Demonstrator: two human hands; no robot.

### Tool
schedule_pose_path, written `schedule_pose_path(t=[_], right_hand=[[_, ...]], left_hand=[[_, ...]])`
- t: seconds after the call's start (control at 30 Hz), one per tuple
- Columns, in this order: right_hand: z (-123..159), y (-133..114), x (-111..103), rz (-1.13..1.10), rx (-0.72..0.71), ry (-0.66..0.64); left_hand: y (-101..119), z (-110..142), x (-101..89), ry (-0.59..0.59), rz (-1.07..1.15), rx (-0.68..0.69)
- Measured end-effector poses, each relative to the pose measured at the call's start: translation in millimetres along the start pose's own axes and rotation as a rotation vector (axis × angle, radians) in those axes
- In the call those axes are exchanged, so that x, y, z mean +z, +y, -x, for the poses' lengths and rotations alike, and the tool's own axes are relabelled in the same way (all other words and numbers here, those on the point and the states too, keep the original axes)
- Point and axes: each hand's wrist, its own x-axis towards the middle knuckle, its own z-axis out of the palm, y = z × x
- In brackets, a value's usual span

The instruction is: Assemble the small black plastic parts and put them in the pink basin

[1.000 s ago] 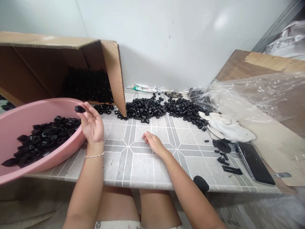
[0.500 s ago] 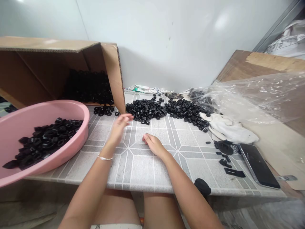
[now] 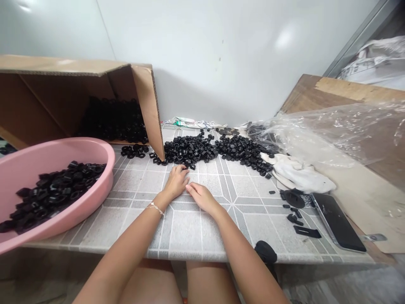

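- The left hand (image 3: pixel 176 182) is reaching forward palm-down from a bent wrist, a thin chain bracelet (image 3: pixel 155 208) sitting on that wrist. Its fingers are curling over, with their tips at the near edge of the nut pile. I cannot tell whether a nut is pinched beneath them.
- The right hand (image 3: pixel 202 198) is lying relaxed and open on the worktop (image 3: pixel 202 230), gripping nothing. Its fingers are pointing toward 10 o'clock, their tips just beside the left hand.
- Both forearms are angling inward from the bottom of the view, bringing the hands close together.
- Black hexagonal nuts (image 3: pixel 190 151) are lying in a loose, spreading pile at 12 o'clock from the hands, directly on the worktop.
- More of the nuts are heaped inside a pink plastic basin (image 3: pixel 95 145) at 9 o'clock.
- A cardboard box (image 3: pixel 144 101) is lying on its side at 11 o'clock, with a dark mass of nuts inside.
- A crumpled white cloth (image 3: pixel 300 175) and clear plastic sheeting (image 3: pixel 332 135) are lying at 2 o'clock.
- Small black moulded parts (image 3: pixel 292 199) and a dark flat slab (image 3: pixel 337 221) are lying at 3 o'clock.
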Motion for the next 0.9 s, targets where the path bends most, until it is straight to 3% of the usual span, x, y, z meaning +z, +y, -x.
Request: schedule_pose_path(t=[0.1,0.2,0.33,0.4,0.47,0.57,0.63,0.7,0.8,0.9], right_hand=[[1.4,0.8,-1.1,-0.047,0.006,0.033],[-7.5,11.0,-14.7,-0.116,0.076,0.22],[-44.4,41.5,-59.6,0.044,0.167,0.608],[-66.2,60.0,-85.4,0.255,0.2,0.7],[-83.1,76.8,-106.1,0.475,0.235,0.656],[-94.5,93.1,-123.0,0.709,0.23,0.477],[-94.7,95.6,-125.6,0.785,0.211,0.446],[-90.6,89.8,-122.2,0.761,0.177,0.502],[-76.1,63.6,-105.2,0.475,0.074,0.632],[-52.1,24.9,-76.4,0.107,-0.044,0.584]], left_hand=[[1.5,1.8,-4.2,0.047,0.057,0.026],[5.5,4.5,-11.2,0.132,0.179,0.02],[18.0,8.1,-18.8,0.195,0.407,-0.045],[25.7,9.9,-21.2,0.173,0.496,-0.074],[32.6,12.0,-23.3,0.101,0.576,-0.099],[39.8,14.8,-25.4,-0.063,0.692,-0.11],[42.7,16.0,-25.2,-0.127,0.745,-0.11],[44.6,16.5,-23.7,-0.124,0.787,-0.125],[45.9,16.3,-20.7,-0.05,0.826,-0.166],[44.9,15.3,-19.1,0.016,0.774,-0.167]])
